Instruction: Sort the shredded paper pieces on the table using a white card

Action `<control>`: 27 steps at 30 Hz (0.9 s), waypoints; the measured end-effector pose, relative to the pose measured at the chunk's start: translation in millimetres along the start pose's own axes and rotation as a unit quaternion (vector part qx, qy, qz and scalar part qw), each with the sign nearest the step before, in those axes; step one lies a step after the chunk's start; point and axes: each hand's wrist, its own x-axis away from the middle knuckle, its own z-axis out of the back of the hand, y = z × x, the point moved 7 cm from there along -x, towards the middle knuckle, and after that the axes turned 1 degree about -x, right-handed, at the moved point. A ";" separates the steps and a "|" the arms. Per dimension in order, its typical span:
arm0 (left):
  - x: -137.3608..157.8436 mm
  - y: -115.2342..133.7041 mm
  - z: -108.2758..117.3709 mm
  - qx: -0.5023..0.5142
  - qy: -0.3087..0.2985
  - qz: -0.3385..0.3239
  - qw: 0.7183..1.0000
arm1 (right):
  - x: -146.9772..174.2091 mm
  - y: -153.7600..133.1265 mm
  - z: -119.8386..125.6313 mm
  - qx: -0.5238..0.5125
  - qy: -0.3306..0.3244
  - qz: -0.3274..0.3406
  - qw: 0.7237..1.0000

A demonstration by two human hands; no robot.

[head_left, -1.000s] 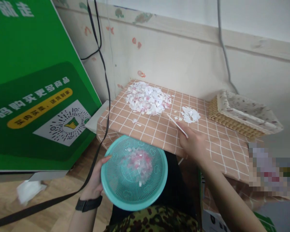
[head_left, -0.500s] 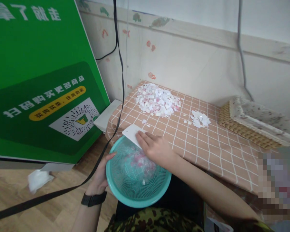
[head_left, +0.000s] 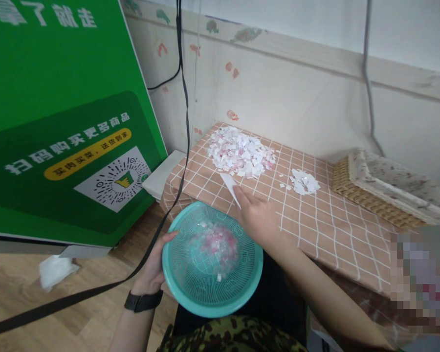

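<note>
Head view, from the biggest thing down. At nine o'clock stands a green cabinet [head_left: 58, 112] with white lettering and a printed code, and black cables [head_left: 185, 112] hang along its right edge. From the middle out to three o'clock runs a table [head_left: 337, 230] under a pink checked cloth, pushed against the wall. At three o'clock on the cloth sits a wicker basket [head_left: 381, 188] with a cloth lining. At six o'clock, just below the table's near edge, a teal strainer [head_left: 212, 261] is held over the lap; a small heap of pink and white scraps [head_left: 215, 244] lies in its mesh. At twelve o'clock on the cloth lies the big pile [head_left: 242, 154] of white and pink paper bits, and at one o'clock, a little apart from it, a small pile [head_left: 305, 182] of white bits. The left hand [head_left: 154, 271] grips the strainer's rim at its eight o'clock side, thumb on top of the rim, a black watch on the wrist. The right hand [head_left: 256, 217] lies on the cloth at the table's near edge, fingers closed on a white card [head_left: 230, 188] that stands on edge, its tip just short of the big pile.
</note>
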 end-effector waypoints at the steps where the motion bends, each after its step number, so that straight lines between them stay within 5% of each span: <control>1: 0.2 0.1 -0.6 0.000 -0.001 -0.001 1.000 | 1.6 7.7 2.1 -0.011 0.002 -0.024 1.000; 13: -1.3 0.3 1.1 -0.021 -0.004 -0.011 1.000 | 14.8 92.6 35.0 -0.162 0.030 -0.244 0.956; 27: -3.4 -4.8 -2.5 -0.017 -0.001 0.013 1.000 | 6.7 113.5 54.9 -0.153 -0.035 -0.194 0.968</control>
